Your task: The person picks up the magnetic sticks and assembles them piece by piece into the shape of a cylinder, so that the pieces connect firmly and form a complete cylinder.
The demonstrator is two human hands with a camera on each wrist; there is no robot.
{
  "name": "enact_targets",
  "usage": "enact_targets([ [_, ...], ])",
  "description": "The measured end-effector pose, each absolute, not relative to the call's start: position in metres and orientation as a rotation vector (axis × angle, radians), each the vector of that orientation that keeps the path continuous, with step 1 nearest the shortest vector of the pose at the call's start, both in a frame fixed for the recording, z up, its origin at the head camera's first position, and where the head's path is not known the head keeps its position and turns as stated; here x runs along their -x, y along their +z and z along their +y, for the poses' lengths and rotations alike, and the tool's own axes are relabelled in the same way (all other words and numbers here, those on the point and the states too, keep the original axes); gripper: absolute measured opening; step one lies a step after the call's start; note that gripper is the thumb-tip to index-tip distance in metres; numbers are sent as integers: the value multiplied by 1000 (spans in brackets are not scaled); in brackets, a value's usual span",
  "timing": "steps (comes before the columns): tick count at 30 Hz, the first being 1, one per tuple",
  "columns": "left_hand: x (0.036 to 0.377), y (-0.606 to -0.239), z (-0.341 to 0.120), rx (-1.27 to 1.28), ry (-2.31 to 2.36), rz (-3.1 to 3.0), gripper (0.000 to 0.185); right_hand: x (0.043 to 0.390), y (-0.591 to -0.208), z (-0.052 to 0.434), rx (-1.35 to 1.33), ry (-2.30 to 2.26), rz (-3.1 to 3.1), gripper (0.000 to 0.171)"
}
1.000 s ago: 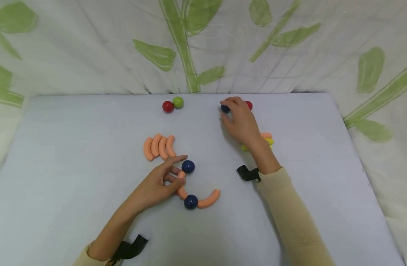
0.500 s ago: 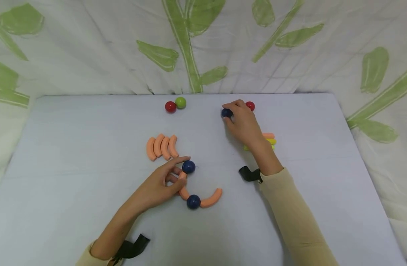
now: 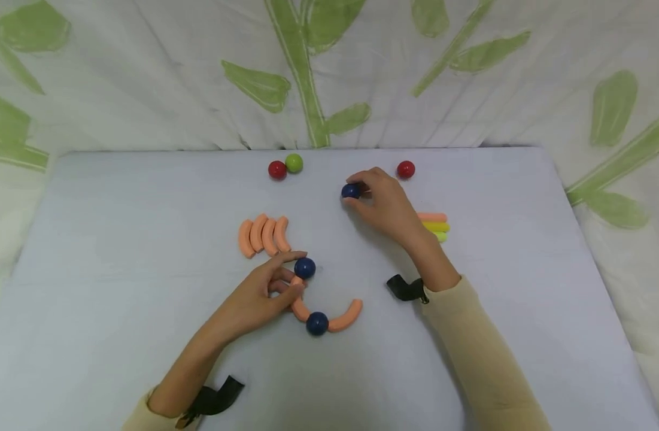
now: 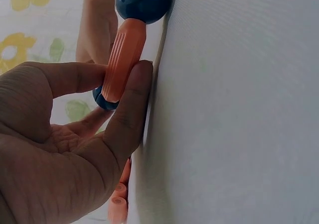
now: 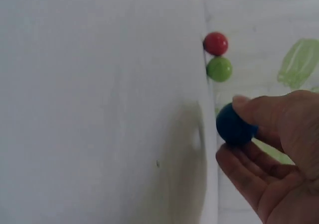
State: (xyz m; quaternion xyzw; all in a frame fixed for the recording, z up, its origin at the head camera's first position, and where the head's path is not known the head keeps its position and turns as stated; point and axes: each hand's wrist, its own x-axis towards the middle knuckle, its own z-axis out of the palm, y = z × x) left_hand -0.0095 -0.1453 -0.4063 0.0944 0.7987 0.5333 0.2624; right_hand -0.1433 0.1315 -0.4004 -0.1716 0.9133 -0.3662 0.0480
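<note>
Head view: the right hand (image 3: 385,206) pinches a blue ball (image 3: 351,191) in its fingertips above the white table (image 3: 119,239), mid-way between the red-and-green ball pair (image 3: 285,166) and a lone red ball (image 3: 406,169). The left hand (image 3: 259,296) pinches an orange curved piece (image 3: 297,299) linking two blue balls.

Left wrist view: thumb and forefinger clamp the ribbed orange curved piece (image 4: 123,59), a blue ball at each end.

Right wrist view: fingertips grasp the blue ball (image 5: 233,126), near the table edge.
</note>
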Motion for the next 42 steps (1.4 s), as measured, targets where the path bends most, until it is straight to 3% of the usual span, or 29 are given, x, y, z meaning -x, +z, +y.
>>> enact_targets([
  [10,12,-408,-146,-243,1447,2164,55,112,-403,129,715,-1175,2582,39],
  [21,14,-411,-146,-234,1472,2123,54,69,-395,153,481,-1377,2278,36],
  [29,14,-409,-145,-237,1469,2112,55,42,-401,165,499,-1332,2293,34],
  [42,14,-408,-145,-233,1474,2106,55,31,-410,171,593,-1350,2319,34],
])
